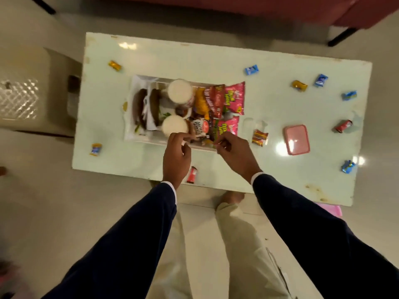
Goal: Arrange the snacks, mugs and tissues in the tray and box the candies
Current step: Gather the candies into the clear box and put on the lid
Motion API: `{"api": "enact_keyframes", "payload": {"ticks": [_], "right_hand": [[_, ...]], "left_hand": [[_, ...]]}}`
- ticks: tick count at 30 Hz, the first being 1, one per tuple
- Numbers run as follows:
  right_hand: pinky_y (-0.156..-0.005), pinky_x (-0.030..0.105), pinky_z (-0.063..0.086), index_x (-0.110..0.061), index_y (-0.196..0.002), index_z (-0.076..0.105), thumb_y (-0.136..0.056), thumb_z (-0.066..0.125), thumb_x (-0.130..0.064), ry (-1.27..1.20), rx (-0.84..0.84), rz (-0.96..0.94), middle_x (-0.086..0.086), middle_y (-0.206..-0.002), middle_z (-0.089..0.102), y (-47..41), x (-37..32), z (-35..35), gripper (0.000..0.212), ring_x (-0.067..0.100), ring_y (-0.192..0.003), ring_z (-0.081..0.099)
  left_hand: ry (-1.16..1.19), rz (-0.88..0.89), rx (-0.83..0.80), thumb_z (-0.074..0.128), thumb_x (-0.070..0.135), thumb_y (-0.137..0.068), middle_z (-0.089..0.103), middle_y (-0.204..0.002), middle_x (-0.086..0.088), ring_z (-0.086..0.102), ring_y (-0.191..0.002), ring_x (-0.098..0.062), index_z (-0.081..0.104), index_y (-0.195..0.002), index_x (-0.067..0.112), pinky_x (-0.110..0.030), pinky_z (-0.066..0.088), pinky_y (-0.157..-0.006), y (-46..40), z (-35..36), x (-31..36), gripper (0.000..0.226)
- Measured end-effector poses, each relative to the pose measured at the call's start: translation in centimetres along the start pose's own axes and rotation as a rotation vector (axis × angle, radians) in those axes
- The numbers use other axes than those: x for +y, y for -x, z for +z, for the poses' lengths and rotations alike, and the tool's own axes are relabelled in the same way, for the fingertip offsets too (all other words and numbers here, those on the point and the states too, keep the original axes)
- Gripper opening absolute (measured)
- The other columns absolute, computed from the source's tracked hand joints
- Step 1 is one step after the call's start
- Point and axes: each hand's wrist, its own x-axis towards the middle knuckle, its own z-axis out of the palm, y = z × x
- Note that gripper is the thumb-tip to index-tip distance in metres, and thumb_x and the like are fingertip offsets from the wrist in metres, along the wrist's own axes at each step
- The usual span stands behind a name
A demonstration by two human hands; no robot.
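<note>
A white tray (pixel 151 140) sits left of centre on the pale table (pixel 269 104). It holds two white mugs (pixel 179 91) (pixel 174 126), white tissues (pixel 151 124) on the left, and snack packets (pixel 234 98) on the right. My left hand (pixel 177 154) pinches at the tray's near edge by a dark peanut packet (pixel 198 128). My right hand (pixel 234 153) pinches the near edge of a pink and green packet (pixel 226 128). A pink lidded box (pixel 296 139) lies to the right. Several wrapped candies lie scattered, among them a red one (pixel 191 174) and a blue one (pixel 251 69).
More candies lie near the table's edges: a gold candy (pixel 114 65), a blue and yellow candy (pixel 96 149), a striped red candy (pixel 259 137) and a blue candy (pixel 347 166). A beige stool (pixel 32 89) stands left of the table. A red sofa (pixel 280 9) is behind it.
</note>
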Motion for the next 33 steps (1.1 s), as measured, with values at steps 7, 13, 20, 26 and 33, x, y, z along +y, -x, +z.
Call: {"api": "enact_keyframes", "payload": {"ticks": [7,13,20,26,33], "right_hand": [[-0.087,0.039,0.055,-0.019,-0.094,0.066,-0.091,0.064,-0.014,0.007,-0.159,-0.103,0.003,-0.079,0.069,-4.3,-10.6,12.4,0.006,0.019,-0.075,0.067],[-0.064,0.027,0.052,-0.033,-0.088,0.063,-0.09,0.06,-0.022,0.026,-0.276,-0.064,-0.004,-0.071,0.067,-8.5,-17.2,22.4,0.012,0.008,-0.067,0.064],[-0.075,0.041,0.059,-0.018,-0.092,0.067,-0.091,0.059,-0.012,0.073,-0.273,-0.008,0.003,-0.074,0.068,-15.1,-21.0,27.6,0.01,0.017,-0.076,0.069],[-0.075,0.023,0.048,-0.014,-0.104,0.066,-0.087,0.058,-0.007,0.271,-0.022,-0.098,0.002,-0.103,0.064,-25.0,-24.1,27.0,0.02,0.019,-0.09,0.064],[-0.097,0.04,0.048,-0.019,-0.13,0.05,-0.092,0.061,-0.017,0.475,0.166,-0.092,0.01,-0.133,0.044,-34.2,-24.4,26.0,0.039,0.031,-0.117,0.048]], "left_hand": [[-0.093,-0.168,0.124,0.052,0.009,-0.088,0.042,-0.115,0.021,0.06,-0.082,-0.006,0.056,-0.113,0.035,-0.017,0.048,-0.071,-0.1,-11.1,-10.3,0.037],[-0.388,-0.416,0.166,0.069,0.03,-0.087,0.048,-0.132,-0.004,0.054,-0.11,-0.032,0.052,-0.131,0.028,-0.047,0.046,-0.086,-2.6,-20.2,-21.1,0.047],[-0.313,-0.326,-0.118,0.064,0.021,-0.094,0.05,-0.109,-0.007,0.064,-0.082,-0.034,0.051,-0.115,0.019,-0.046,0.054,-0.074,-6.4,-22.4,-25.9,0.025],[-0.159,-0.298,-0.128,0.062,0.02,-0.095,0.056,-0.094,0.0,0.06,-0.079,-0.024,0.051,-0.094,0.02,-0.039,0.05,-0.069,-9.2,-23.1,-27.4,0.011],[0.474,-0.505,0.104,0.077,0.016,-0.087,0.074,-0.092,-0.003,0.069,-0.073,0.002,0.06,-0.088,0.01,-0.021,0.053,-0.068,-15.1,-24.4,-26.4,0.018]]}}
